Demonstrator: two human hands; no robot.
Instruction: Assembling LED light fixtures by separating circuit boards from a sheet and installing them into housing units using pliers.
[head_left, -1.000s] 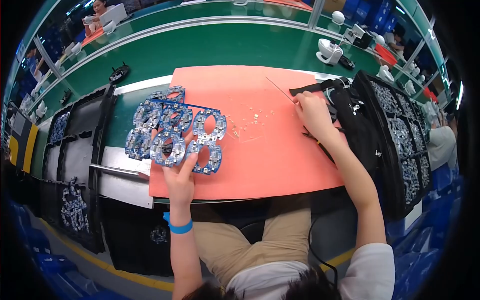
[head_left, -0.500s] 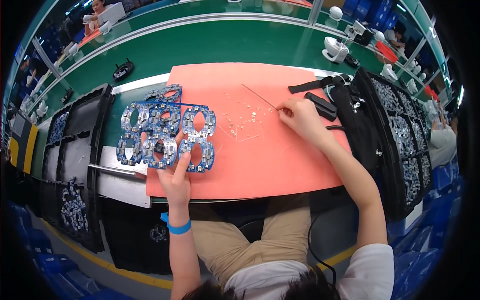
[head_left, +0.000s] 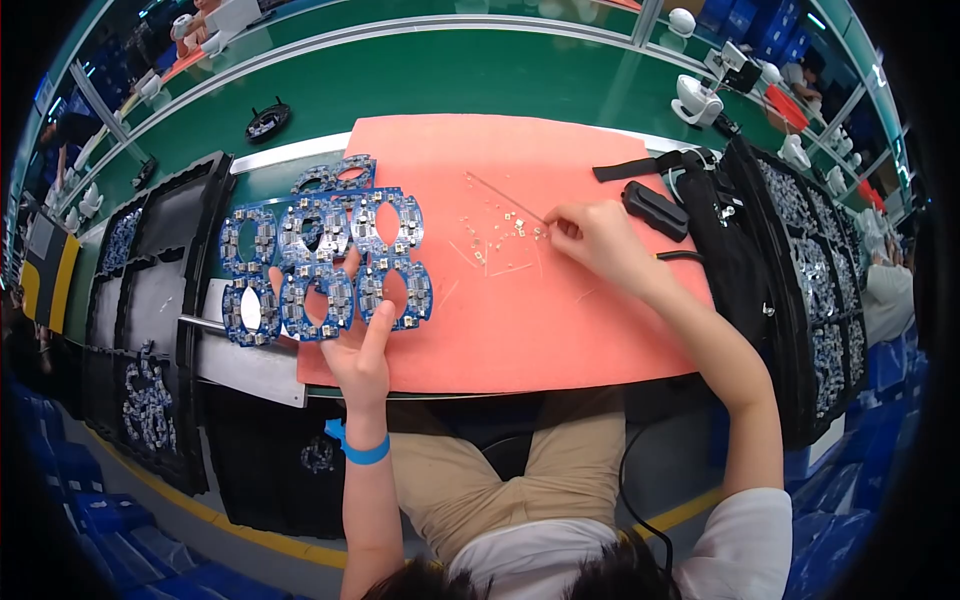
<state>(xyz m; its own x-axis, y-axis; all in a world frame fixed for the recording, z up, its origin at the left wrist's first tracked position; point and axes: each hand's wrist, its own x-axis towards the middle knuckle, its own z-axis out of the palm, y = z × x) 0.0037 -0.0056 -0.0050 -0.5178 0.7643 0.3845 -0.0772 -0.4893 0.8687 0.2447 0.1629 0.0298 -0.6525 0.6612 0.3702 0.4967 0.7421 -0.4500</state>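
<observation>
A panel of joined blue circuit boards (head_left: 342, 285), each with an oval cutout, is gripped in my left hand (head_left: 362, 362) above the left part of the orange mat (head_left: 560, 340). My left thumb lies on the lower right board, with fingers behind the panel. My right hand (head_left: 602, 245) is pinched at the mat's right side. From its fingertips a thin brownish stick (head_left: 505, 195) points toward the upper left; its exact kind is unclear. Tiny pale components (head_left: 520, 228) and thin whitish strips (head_left: 512, 269) are scattered left of my right fingertips.
Black trays with boards stand at the left (head_left: 150, 300) and right (head_left: 815, 270). A black case (head_left: 655, 210) and a black bag (head_left: 735, 260) lie right of the mat. Beyond is a green work surface (head_left: 470, 75) with white devices (head_left: 697, 100). Other people sit farther off.
The panel has shifted left relative to the mat and turned slightly. My right hand, with the stick, has moved left, closer to the scattered components. The whole view has shifted a little.
</observation>
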